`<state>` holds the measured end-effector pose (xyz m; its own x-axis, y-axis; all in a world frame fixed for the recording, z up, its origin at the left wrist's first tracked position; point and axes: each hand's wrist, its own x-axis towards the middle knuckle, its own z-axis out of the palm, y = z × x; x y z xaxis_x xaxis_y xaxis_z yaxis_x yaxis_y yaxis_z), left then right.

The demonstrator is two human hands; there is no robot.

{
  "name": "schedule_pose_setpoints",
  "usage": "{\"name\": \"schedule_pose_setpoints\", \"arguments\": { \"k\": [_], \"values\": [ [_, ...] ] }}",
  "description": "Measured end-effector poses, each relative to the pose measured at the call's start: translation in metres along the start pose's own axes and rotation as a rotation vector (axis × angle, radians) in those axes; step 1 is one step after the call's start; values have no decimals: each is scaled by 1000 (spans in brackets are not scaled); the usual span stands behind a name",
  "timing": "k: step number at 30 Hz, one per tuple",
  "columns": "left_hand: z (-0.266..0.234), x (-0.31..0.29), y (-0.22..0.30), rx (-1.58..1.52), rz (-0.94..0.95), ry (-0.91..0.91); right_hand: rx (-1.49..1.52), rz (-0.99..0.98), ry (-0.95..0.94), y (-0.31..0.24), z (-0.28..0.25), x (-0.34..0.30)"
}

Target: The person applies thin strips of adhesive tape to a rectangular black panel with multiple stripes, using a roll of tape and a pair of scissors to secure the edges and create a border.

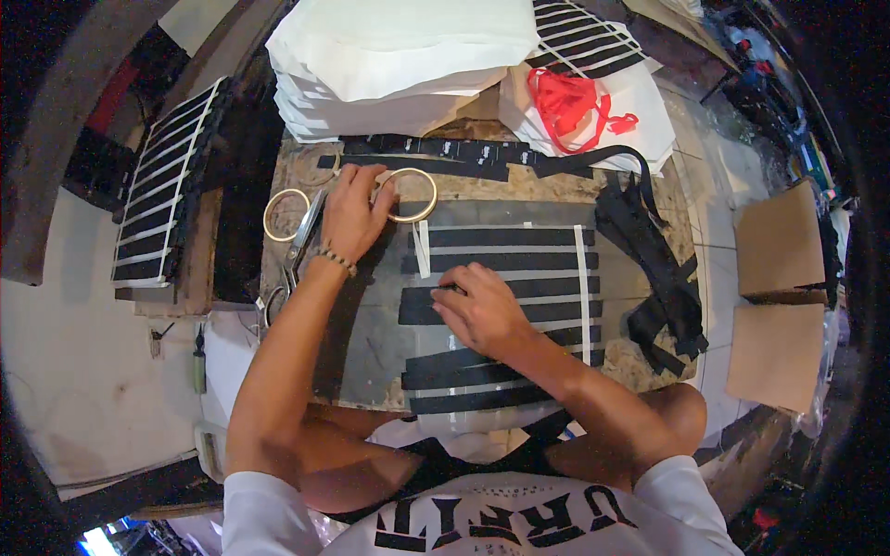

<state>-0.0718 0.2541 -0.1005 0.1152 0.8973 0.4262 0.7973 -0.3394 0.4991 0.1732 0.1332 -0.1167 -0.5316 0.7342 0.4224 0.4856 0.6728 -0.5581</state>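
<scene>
Has left hand [355,206] at tape roll [433,196], rests curled right hand [481,310] on black strips [552,262], likely keeping them aligned; can't tell either grip.

We see bare tabletop [369,338] along the left ends of the black strips [468,373], passable for a hand. The right hand [480,310] blocks the strips' middle, and tape roll [286,214] plus scissors [302,243] crowd the left hand's [355,202] outer side. Far side we're walled off by the white stack [389,102]; at right, heaped black straps [660,269] leave a narrow gap.
</scene>
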Motion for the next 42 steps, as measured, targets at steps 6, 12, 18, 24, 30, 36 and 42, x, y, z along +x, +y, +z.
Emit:
{"name": "schedule_pose_setpoints", "arguments": {
  "k": [6, 12, 18, 24, 30, 36, 42],
  "values": [
    [-61, -48, 45, 5, -89, -596, -35, 60, -73, 14, -63, -3],
    [-62, -94, 60, -88, -139, -426, -260, 324, -281, 40, -166, -44],
    [-51, -93, 59, -75, -23, -419, -215, 421, -183, 53, -165, -80],
    [-50, -91, 60, -151, -171, -462, -72, 393, -150, 61, -161, -84],
    [-52, -92, 53, -473, -504, -534, -90, 388, -166, 62, -163, -83],
    [-52, -85, 46, -725, -522, -603, -95, 317, -175, 70, -161, -82],
    [-49, -84, 61, -343, -278, -547, -114, 240, -142, 78, -158, -86]
  ]
}}
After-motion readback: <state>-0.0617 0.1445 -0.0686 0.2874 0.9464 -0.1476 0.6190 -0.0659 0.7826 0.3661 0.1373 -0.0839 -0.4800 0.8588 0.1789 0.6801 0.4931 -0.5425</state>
